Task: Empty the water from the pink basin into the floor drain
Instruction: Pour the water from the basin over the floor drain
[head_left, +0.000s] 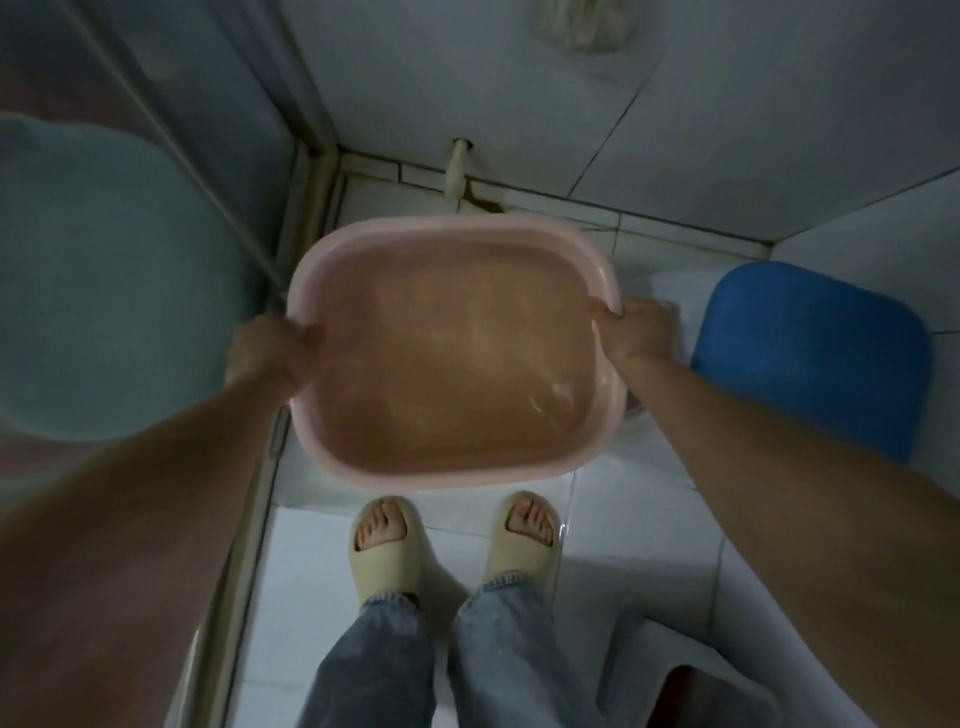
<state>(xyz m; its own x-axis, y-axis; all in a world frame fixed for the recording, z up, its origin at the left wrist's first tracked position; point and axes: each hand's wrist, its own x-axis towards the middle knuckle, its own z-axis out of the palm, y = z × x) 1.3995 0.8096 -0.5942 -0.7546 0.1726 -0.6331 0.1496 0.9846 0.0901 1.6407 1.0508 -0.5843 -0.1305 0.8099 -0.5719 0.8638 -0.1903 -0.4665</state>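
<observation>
I keep pink basin (452, 353) level, no spill: left hand (270, 358) clamped at 9 o'clock rim, right hand (636, 332) clamped at 3.

I've got a pale pink rounded plastic basin (452, 353) of peachy-tinted water over glossy white floor tiles (623, 519), cream foam slide sandals (382, 551) under faded blue jeans (374, 670), and a bright blue plastic stool (810, 358) alongside.

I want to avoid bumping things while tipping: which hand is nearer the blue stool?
Right. The right hand grips the pink basin rim on the side facing the blue stool, close beside it. The left hand has its grip on the opposite rim, with the basin between it and the stool.
</observation>
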